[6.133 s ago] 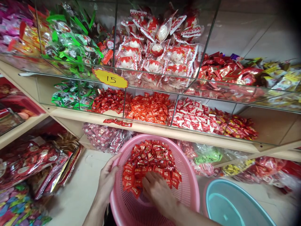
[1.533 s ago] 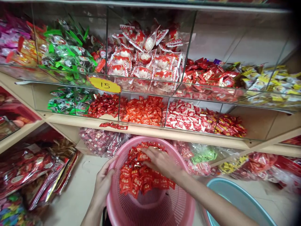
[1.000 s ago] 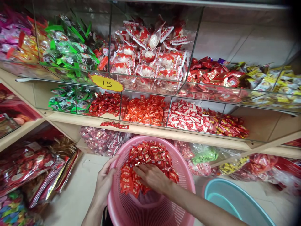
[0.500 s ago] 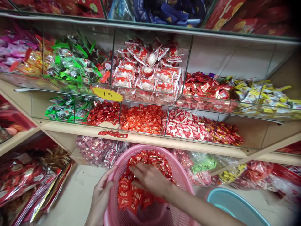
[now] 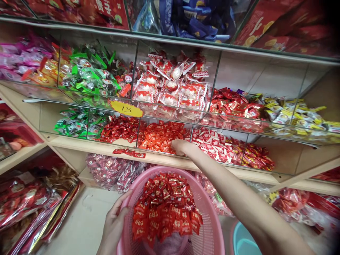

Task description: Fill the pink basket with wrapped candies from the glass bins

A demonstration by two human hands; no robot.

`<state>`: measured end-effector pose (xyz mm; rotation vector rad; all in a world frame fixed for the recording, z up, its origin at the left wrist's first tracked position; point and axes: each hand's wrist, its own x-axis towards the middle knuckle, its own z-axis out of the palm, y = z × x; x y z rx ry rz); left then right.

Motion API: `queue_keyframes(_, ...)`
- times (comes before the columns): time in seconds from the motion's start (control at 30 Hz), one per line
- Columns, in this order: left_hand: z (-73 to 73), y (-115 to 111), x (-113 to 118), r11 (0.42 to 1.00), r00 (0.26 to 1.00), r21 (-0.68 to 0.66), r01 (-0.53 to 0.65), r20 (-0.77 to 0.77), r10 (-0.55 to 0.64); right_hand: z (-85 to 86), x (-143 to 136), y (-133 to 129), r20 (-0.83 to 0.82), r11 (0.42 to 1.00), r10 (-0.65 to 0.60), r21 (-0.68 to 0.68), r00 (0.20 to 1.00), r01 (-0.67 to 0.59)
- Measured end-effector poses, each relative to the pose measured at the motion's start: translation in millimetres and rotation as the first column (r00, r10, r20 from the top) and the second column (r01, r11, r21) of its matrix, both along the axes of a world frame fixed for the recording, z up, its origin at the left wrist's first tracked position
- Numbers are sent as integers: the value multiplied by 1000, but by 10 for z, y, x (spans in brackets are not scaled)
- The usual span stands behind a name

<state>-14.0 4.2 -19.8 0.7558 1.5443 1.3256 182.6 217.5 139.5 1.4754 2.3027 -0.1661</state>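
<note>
My left hand point(image 5: 114, 222) is closed on the left rim of a pink plastic basket point(image 5: 215, 226). Inside the basket lies a heap of red wrapped candies point(image 5: 167, 209), dark shiny ones at the back and brighter red packets in front. My right hand point(image 5: 181, 146) has reached over the basket to the lower shelf, at the right side of the compartment of orange-red candies point(image 5: 160, 136). Its fingers are largely hidden, so whether they hold anything cannot be made out.
Clear dividers split the shelves of sweets, and a yellow price tag point(image 5: 126, 108) reads 15. Several red candies point(image 5: 129, 153) lie on the wooden ledge point(image 5: 98, 150). A turquoise basin point(image 5: 243, 239) stands at lower right; bagged sweets point(image 5: 106, 170) sit below the shelf.
My right hand has left the candies in the basket and moved up and forward to the orange-red candies on the shelf. My left hand stays on the rim.
</note>
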Motion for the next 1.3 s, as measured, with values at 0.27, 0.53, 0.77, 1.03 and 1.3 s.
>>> queue_keyframes(0.27, -10, -5, -11, 1000, 1000, 11, 0, 6, -1, -41, 36, 17, -31, 999, 36, -9, 999, -36)
queue_keyframes(0.53, -20, -2, -17, 1000, 1000, -2, 25, 17, -25, 138, 128, -154, -164, 993, 71, 104, 984, -54)
queue_keyframes(0.77, 44, 5, 5, 1000, 1000, -2, -5, 1, 5, -6, 432, -604, -950, 986, -117, -147, 288, -84)
queue_keyframes(1.03, 52, 9, 12, 1000, 1000, -11, -3, 23, 3, -442, 499, -1065, -663, 692, -706, -573, -248, -438)
queue_keyframes(1.3, 80, 21, 28, 1000, 1000, -19, -12, 26, 13, -677, 490, -1219, -549, 620, -783, -647, -294, -444)
